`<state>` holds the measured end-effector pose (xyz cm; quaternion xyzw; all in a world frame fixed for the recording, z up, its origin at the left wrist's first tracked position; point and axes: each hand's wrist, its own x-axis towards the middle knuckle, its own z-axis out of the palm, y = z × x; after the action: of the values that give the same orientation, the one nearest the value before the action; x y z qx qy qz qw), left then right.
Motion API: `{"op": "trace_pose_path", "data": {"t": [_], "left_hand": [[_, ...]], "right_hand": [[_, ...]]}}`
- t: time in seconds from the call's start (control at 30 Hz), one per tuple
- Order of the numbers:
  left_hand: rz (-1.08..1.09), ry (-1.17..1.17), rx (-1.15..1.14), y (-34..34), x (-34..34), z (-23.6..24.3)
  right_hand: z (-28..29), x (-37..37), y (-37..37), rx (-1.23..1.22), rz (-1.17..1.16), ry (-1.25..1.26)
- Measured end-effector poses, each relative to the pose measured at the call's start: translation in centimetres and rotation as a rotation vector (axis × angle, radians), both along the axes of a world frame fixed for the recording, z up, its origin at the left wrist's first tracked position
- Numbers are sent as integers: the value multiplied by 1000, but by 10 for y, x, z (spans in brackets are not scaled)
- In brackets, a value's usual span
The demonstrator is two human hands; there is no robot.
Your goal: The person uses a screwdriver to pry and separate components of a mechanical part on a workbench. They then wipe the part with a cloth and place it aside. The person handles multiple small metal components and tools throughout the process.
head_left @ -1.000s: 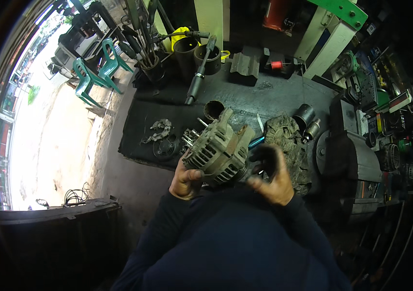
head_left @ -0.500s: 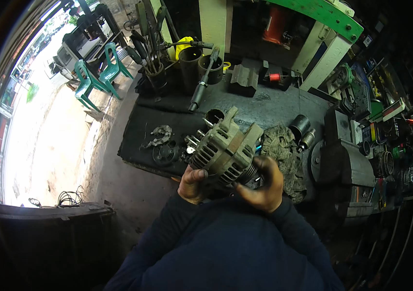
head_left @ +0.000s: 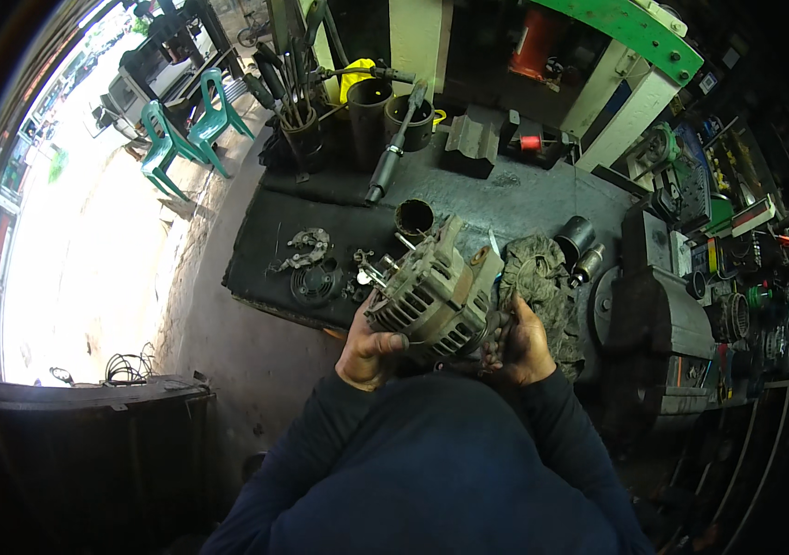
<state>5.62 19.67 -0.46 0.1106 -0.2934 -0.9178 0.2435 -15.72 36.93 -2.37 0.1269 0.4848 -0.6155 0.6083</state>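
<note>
A worn grey alternator (head_left: 431, 296) with slotted housing is held above the front edge of the workbench, its studded rear end to the left. My left hand (head_left: 369, 349) grips that rear end, thumb pressed along the lower housing. At the opposite end, my right hand (head_left: 519, 340) has its fingers curled against the pulley side, thumb raised. The pulley is largely hidden by those dark, greasy fingers. Beyond the left hand lie a round black slotted cover (head_left: 314, 283) and a curved metal part (head_left: 305, 248) on the bench.
A crumpled rag (head_left: 542, 273) lies right of the alternator, near a dark metal cylinder (head_left: 575, 237). An open can (head_left: 413, 217) and a long-handled tool (head_left: 396, 153) are behind. A large vise (head_left: 658, 296) stands right; a tool-filled holder (head_left: 302, 139) stands far left.
The alternator has tilted slightly and shifted a little right. My right hand has turned, its thumb lifting off the pulley area to point upward. The left hand keeps its grip.
</note>
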Motion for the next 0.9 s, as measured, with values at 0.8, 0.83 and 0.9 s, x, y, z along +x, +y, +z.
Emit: {"op": "trace_pose_path", "data": {"t": [0.8, 0.83, 0.9], "left_hand": [[321, -517, -925, -42, -15, -58], [320, -499, -900, -41, -15, -63], [349, -496, -869, -38, -17, -72]], "right_hand": [[-26, -6, -3, -18, 181, 591], [-30, -6, 3, 72, 169, 565], [-35, -2, 19, 53, 82, 472]]}}
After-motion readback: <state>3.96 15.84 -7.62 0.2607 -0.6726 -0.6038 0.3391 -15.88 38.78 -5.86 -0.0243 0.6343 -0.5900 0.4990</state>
